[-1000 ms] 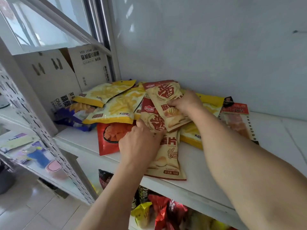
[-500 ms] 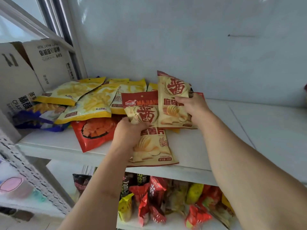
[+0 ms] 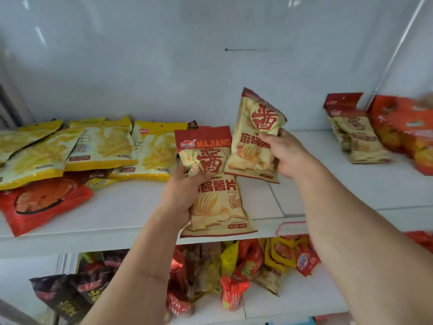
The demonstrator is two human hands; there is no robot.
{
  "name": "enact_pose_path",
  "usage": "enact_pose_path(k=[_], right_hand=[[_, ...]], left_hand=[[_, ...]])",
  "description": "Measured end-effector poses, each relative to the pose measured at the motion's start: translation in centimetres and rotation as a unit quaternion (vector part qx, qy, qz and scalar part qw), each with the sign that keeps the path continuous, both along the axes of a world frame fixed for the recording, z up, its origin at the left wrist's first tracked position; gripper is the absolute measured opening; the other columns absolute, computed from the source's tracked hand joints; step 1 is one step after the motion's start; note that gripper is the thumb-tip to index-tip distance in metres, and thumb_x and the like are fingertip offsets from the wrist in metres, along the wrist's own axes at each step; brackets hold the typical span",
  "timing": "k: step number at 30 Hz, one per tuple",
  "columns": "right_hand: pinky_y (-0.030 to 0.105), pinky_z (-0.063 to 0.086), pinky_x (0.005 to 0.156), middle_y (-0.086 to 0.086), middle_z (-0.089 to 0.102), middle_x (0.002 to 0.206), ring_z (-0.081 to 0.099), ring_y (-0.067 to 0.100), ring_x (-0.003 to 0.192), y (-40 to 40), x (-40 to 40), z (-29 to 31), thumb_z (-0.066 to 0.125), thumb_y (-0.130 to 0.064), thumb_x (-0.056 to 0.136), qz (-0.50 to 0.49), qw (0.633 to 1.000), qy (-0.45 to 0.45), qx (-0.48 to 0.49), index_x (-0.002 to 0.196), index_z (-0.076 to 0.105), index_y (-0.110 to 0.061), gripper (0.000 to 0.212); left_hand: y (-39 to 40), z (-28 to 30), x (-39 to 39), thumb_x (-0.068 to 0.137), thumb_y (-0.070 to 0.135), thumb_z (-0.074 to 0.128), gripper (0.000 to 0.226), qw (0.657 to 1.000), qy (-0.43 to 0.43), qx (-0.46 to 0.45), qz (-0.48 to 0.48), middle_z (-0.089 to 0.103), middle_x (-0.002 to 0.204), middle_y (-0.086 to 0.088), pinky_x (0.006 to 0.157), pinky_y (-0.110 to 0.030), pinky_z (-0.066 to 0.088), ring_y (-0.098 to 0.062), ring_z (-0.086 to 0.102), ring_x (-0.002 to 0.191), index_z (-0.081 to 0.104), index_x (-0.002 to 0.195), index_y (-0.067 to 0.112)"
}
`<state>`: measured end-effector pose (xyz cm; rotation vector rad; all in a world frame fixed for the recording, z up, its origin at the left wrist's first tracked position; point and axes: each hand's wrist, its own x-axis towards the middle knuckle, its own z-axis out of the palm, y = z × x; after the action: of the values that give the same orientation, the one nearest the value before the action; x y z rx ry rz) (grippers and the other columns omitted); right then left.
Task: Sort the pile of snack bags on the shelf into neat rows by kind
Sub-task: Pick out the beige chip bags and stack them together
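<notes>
1. Your left hand (image 3: 185, 193), at the centre of the frame, grips a beige crinkled plastic chip bag with a red top band reading MAJIANG (image 3: 210, 184). Your thumb crosses its front and your fingers curl behind it. The bag hangs upright in front of the front edge of the white upper shelf (image 3: 117, 207).
2. Your right hand (image 3: 284, 152), just right of centre, pinches a second beige and red chip bag of the same print (image 3: 256, 137). Your thumb lies on the front near its right edge, and the other fingers wrap behind. This bag tilts slightly and is held higher, its lower left corner overlapping the first bag.
3. At the left of the frame, the remaining pile lies on the upper shelf: several flat yellow bags printed with pale fries (image 3: 100, 144), overlapping one another.
4. Under their near edge, at the lower left of the pile, lies a red glossy bag with an orange picture (image 3: 42, 202).
5. At the right edge of the frame, on the same shelf, more beige and red bags (image 3: 358, 137) lean beside blurred red-orange packs (image 3: 405, 127).
6. Along the bottom of the frame, the lower shelf (image 3: 293, 299) holds a jumble of red, yellow and dark snack packets (image 3: 234, 273).
7. A white wall (image 3: 164, 55) fills the top of the frame.
</notes>
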<state>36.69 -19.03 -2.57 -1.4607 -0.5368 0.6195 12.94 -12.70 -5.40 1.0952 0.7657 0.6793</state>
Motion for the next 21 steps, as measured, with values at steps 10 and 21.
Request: enact_pose_path(k=[10, 21], right_hand=[[0.046, 0.058, 0.087, -0.003, 0.076, 0.100, 0.073, 0.021, 0.091, -13.3, 11.5, 1.2, 0.076, -0.024, 0.085, -0.091, 0.994, -0.062, -0.003, 0.102, 0.069, -0.022, 0.018], [0.030, 0.058, 0.070, -0.005, 0.075, 0.091, 0.073, 0.015, 0.081, -21.7, 19.9, 1.7, 0.076, -0.020, 0.085, -0.127, 0.988, -0.091, -0.008, 0.101, 0.071, -0.020, 0.017]], left_hand=[[-10.1, 0.4, 11.5, 0.086, 0.004, 0.075, 0.043, 1.000, -0.004, 0.016, -0.023, 0.077, 0.096, -0.018, 0.067, -0.052, 0.062, -0.037, 0.076, 0.080, 0.053, 0.123, 0.006], [-16.1, 0.8, 20.6, 0.087, 0.011, 0.075, 0.040, 0.999, -0.008, 0.031, -0.026, 0.078, 0.097, -0.014, 0.076, -0.057, 0.061, -0.035, 0.077, 0.082, 0.055, 0.121, 0.009]])
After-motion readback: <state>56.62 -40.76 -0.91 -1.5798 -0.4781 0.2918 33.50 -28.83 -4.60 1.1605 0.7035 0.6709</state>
